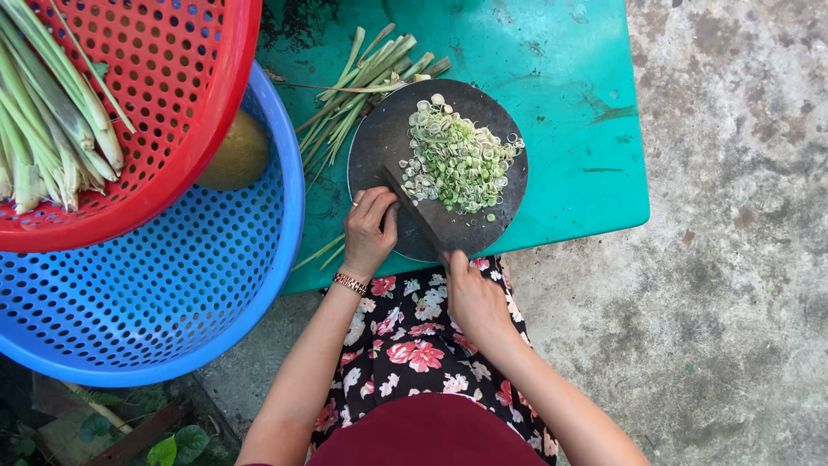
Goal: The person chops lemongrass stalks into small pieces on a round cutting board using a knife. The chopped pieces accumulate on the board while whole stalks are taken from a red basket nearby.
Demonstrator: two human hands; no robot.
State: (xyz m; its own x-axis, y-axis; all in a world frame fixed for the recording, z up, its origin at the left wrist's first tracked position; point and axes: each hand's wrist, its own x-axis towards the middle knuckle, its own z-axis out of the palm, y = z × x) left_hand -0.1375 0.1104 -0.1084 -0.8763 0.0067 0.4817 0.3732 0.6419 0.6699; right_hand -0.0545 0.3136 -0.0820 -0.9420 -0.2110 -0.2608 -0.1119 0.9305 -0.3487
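At the far left, my red basket (185,129) holds whole lemongrass stalks (52,121) and sits tilted inside the blue basket (172,293), which overhangs the near left edge of the green table (569,78). A brownish round fruit (235,154) lies in the blue basket beside the red rim. I judge that a nudge from my elbow could shift the stacked baskets off the edge.

Next come the trimmed stalk tops (362,82), lying loose on the table at the far left rim of the round dark chopping board (509,194). If they roll under the board, it could rock.

My left hand (369,231) rests on the near left part of the board, fingers curled narrow and pressed against the flat of the knife (427,216); I cannot tell whether a stalk lies under them. That is the chief risk: my fingertips touch the blade, so a slip would cut them.

The sliced lemongrass (457,160) is heaped mid-board, just beyond the blade. Rings at the right rim could spill onto the table.

My right hand (470,293) is closed around the knife handle at the board's near edge, over my lap. The board hangs slightly past the table there, so hard pressure could tip it.
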